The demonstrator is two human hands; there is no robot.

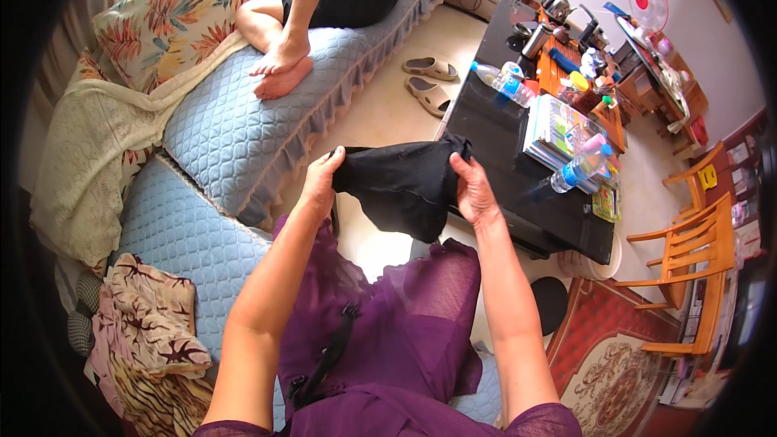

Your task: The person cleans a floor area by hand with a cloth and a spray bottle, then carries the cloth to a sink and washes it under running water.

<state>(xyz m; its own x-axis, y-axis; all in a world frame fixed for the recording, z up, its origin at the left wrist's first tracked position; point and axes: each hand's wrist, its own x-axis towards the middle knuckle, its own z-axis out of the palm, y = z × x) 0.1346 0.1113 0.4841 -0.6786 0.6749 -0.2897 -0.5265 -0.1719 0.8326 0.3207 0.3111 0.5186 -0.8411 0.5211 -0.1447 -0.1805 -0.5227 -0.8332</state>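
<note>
A black cloth garment (397,185) is stretched between my two hands above my lap. My left hand (323,179) grips its left end, with the thumb on top. At the other end my right hand (475,191) holds the bunched edge between thumb and fingers. The garment's exact kind cannot be told. Below it lies the purple sheer fabric of my clothing (388,340), with a black strap (331,346) across it. The fingers under the cloth are partly hidden.
Another person's bare legs (297,30) rest on the blue quilted sofa (243,127) ahead. Tan slippers (430,96) lie on the floor. A black table (485,139) at the right bears plastic bottles (580,169) and books (555,127). Patterned blankets (152,328) lie at the left; wooden chairs (698,243) stand right.
</note>
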